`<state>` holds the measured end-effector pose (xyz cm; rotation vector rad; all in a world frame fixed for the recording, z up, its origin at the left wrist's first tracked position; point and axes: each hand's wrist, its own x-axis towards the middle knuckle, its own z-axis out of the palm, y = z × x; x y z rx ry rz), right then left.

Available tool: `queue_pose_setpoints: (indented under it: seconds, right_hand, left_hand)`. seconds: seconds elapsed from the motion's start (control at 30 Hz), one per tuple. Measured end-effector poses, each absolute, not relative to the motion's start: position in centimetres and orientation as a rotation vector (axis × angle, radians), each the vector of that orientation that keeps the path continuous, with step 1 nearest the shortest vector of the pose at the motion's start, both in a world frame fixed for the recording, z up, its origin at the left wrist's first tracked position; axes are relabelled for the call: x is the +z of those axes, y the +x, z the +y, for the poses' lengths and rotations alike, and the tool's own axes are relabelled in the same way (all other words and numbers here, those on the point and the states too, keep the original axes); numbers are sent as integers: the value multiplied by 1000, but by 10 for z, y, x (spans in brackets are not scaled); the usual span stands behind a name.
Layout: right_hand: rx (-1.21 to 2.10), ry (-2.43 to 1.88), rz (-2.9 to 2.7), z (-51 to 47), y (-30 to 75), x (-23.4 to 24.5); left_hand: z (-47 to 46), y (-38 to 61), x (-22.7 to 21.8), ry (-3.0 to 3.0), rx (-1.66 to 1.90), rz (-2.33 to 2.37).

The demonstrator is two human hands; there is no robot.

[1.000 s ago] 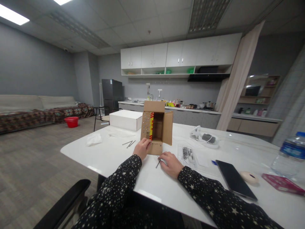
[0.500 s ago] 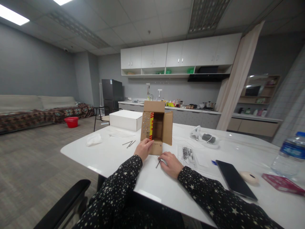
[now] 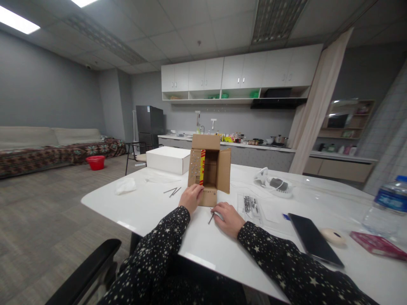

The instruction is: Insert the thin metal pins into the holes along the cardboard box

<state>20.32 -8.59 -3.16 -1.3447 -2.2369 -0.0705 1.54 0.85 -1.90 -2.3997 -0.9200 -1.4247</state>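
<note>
An open cardboard box (image 3: pixel 210 169) stands on the white table, its opening towards me and its flaps spread. Its left flap (image 3: pixel 194 167) carries small silvery dots and a yellow-and-red strip. My left hand (image 3: pixel 191 198) is closed at the lower edge of that flap, fingertips against the cardboard. To its right, my right hand (image 3: pixel 228 218) rests on the table with curled fingers. Something small and greyish shows under them, too hidden to name. A thin dark nail-like piece (image 3: pixel 210 218) lies by those fingertips. Several similar metal rods (image 3: pixel 173 192) lie left of the box.
A white box (image 3: pixel 167 161) and a crumpled white wrapper (image 3: pixel 125 186) are at the left. On the right are a clear case of dark small parts (image 3: pixel 250 205), a white device with a cable (image 3: pixel 278 185), a phone (image 3: pixel 313 237), a pink box (image 3: pixel 378 244) and a water bottle (image 3: pixel 389 203).
My left fingers have shifted very slightly at the flap's lower edge. My right hand and the box look unmoved.
</note>
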Motion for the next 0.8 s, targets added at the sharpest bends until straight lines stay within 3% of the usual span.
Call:
queue_pose_setpoints:
  seconds: [0.8]
  right_hand:
    - [-68,-1351,-2238,-87,202,-30]
  left_hand:
    - [2,17,-17,-2386,-1110,-1094]
